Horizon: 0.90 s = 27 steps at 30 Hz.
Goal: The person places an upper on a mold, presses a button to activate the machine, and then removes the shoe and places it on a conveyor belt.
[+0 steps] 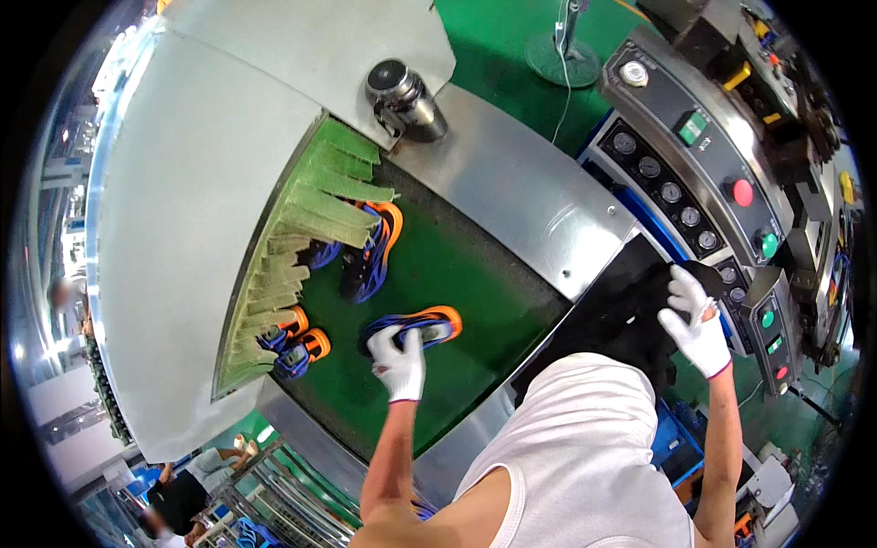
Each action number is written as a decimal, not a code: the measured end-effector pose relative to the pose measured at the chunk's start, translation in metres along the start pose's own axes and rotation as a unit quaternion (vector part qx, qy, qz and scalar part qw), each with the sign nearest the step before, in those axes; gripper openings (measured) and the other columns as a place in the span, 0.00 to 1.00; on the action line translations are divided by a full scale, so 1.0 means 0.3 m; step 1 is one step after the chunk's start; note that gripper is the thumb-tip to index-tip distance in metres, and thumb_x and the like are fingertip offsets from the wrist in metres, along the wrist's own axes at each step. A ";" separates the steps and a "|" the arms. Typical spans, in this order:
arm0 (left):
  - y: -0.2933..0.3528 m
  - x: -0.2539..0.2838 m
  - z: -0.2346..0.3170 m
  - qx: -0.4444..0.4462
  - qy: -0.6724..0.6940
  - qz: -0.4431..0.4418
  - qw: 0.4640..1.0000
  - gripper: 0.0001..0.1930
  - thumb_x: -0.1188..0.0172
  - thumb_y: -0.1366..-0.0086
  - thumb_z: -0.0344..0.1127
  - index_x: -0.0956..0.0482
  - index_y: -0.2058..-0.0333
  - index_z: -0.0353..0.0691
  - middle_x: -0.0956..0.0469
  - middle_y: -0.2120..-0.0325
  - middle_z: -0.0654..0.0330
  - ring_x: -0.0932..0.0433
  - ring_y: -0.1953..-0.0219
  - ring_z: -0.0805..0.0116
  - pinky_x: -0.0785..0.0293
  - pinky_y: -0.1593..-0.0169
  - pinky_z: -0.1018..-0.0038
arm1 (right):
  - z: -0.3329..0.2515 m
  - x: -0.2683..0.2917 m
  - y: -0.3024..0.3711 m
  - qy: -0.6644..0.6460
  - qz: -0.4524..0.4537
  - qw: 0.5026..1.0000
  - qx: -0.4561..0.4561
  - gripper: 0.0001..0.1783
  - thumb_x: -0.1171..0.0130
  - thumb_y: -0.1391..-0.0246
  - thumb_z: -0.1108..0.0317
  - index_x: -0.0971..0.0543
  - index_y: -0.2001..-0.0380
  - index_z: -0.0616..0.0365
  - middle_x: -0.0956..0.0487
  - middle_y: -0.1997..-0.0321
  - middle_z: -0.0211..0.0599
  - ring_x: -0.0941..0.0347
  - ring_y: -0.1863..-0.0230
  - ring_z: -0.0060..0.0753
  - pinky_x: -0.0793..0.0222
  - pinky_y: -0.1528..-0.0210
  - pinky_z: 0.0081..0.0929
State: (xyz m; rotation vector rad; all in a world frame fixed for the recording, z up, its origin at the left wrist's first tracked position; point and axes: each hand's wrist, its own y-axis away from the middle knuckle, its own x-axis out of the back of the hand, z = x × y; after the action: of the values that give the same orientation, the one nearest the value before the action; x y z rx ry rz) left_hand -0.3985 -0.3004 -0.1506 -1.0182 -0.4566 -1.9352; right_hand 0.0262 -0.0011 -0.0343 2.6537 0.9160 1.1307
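A black and blue sports shoe with an orange-edged sole (442, 321) lies on the green conveyor belt (475, 274). My left hand (399, 370), in a white glove, grips its left end with thumb and fingers. My right hand (696, 331), also gloved in white, is raised off to the right beside the machine's control panels. Its fingers are apart, with nothing seen in them. Farther up the belt, another such shoe (373, 251) lies partly under green strip curtains (320, 205). More blue and orange shoes (301, 354) lie at the curtain's lower left, partly hidden.
A steel flask (406, 100) stands on the metal ledge (512, 173) at the far side. The large grey machine housing (183, 183) fills the left. On the right are control panels with gauges (670, 191) and coloured buttons (738, 192). Another person (178, 502) is at the lower left.
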 end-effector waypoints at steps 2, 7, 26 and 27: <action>-0.048 -0.063 0.083 -0.019 0.021 -0.044 0.999 0.11 0.31 0.37 0.33 0.19 0.57 0.39 0.21 0.57 0.50 0.21 0.51 0.47 0.24 0.44 0.55 | -0.057 -0.062 0.021 -0.037 -0.010 0.996 0.081 0.43 0.28 0.45 0.72 0.34 0.28 0.60 0.26 0.31 0.52 0.25 0.33 0.48 0.22 0.38 0.42; -0.117 -0.177 0.588 -0.273 0.124 -0.147 0.943 0.11 0.31 0.42 0.25 0.20 0.60 0.38 0.22 0.59 0.50 0.19 0.56 0.52 0.21 0.50 0.61 | -0.223 -0.086 0.055 0.070 0.021 0.980 0.187 0.47 0.24 0.50 0.59 0.33 0.30 0.65 0.30 0.28 0.59 0.33 0.28 0.61 0.37 0.25 0.45; 0.758 -0.880 2.571 -0.690 0.253 -0.416 0.536 0.31 0.33 0.31 0.36 0.32 0.33 0.36 0.32 0.35 0.47 0.29 0.34 0.51 0.30 0.32 0.58 | 0.370 -0.082 0.899 -0.601 0.627 0.494 -0.038 0.43 0.28 0.51 0.71 0.29 0.30 0.64 0.22 0.34 0.38 0.26 0.36 0.30 0.32 0.31 0.34; 0.794 -0.958 2.658 -0.688 0.224 -0.394 0.567 0.33 0.33 0.31 0.37 0.33 0.31 0.36 0.31 0.34 0.47 0.28 0.34 0.53 0.29 0.32 0.60 | 0.375 -0.081 0.904 -0.633 0.627 0.453 -0.029 0.42 0.28 0.51 0.70 0.29 0.31 0.64 0.21 0.35 0.37 0.24 0.38 0.30 0.30 0.33 0.34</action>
State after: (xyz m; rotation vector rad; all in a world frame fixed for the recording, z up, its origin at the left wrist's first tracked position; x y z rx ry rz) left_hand 0.2606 0.2366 0.0784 -1.1288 1.4452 -3.2696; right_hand 0.2223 -0.2207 -0.0413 2.5643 -1.4348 -1.0623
